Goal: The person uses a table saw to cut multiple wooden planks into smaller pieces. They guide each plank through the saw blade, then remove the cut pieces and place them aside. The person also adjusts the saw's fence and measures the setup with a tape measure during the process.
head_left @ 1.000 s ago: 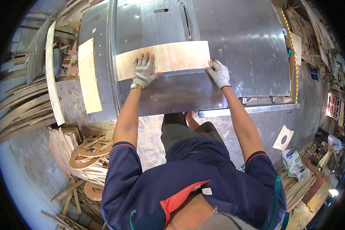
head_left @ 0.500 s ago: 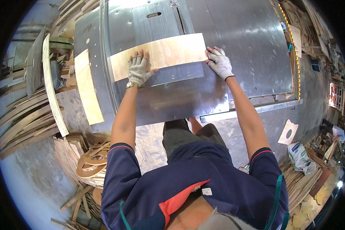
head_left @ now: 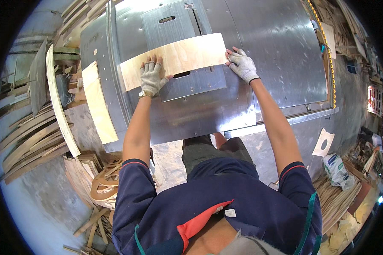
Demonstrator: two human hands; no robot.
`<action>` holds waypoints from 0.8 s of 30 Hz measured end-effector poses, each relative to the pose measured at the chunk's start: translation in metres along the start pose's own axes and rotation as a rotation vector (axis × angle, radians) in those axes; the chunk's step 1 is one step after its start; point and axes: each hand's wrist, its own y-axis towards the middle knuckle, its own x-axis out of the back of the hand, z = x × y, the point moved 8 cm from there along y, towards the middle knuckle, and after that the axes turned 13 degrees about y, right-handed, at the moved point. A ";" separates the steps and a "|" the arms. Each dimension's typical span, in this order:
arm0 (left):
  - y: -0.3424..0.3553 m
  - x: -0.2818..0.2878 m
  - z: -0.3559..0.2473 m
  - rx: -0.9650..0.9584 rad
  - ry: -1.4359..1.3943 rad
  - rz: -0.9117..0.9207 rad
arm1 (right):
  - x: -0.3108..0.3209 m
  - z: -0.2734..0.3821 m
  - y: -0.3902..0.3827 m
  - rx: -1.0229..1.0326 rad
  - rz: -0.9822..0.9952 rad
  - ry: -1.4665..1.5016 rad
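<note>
A long pale plywood strip [head_left: 187,55] lies crosswise on a grey metal machine table [head_left: 281,55]. On its left part rests my left hand [head_left: 151,78], in a fingertipless knit glove, fingers stretched over the wood and thumb out along the near edge. My right hand [head_left: 242,66], gloved the same way, is at the strip's right end with fingers extended; the fingertips appear to touch that end. Beneath the strip is a metal insert plate [head_left: 195,85] with oval holes and a narrow slot [head_left: 197,22] beyond the strip.
A second plywood piece [head_left: 98,102] lies at the table's left side, beside a raised metal rail [head_left: 115,63]. Curved wood offcuts [head_left: 34,140] are stacked at left. A metal bar [head_left: 285,121] edges the table's near right. A white sack [head_left: 338,172] sits at right.
The plywood strip has slid slightly away from me with both hands, uncovering an oval hole at its near edge. The whole view has shifted a little.
</note>
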 end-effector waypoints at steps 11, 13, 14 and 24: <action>0.026 -0.005 0.011 -0.008 0.012 -0.014 | 0.002 -0.007 0.026 -0.012 -0.015 -0.009; 0.030 -0.005 0.014 -0.009 0.024 -0.019 | 0.002 -0.008 0.031 -0.021 -0.009 0.020; 0.033 -0.007 0.016 -0.006 0.030 -0.003 | 0.003 -0.007 0.034 -0.008 -0.013 0.023; 0.059 -0.013 0.027 -0.020 0.041 -0.004 | 0.007 -0.014 0.063 0.019 -0.034 0.041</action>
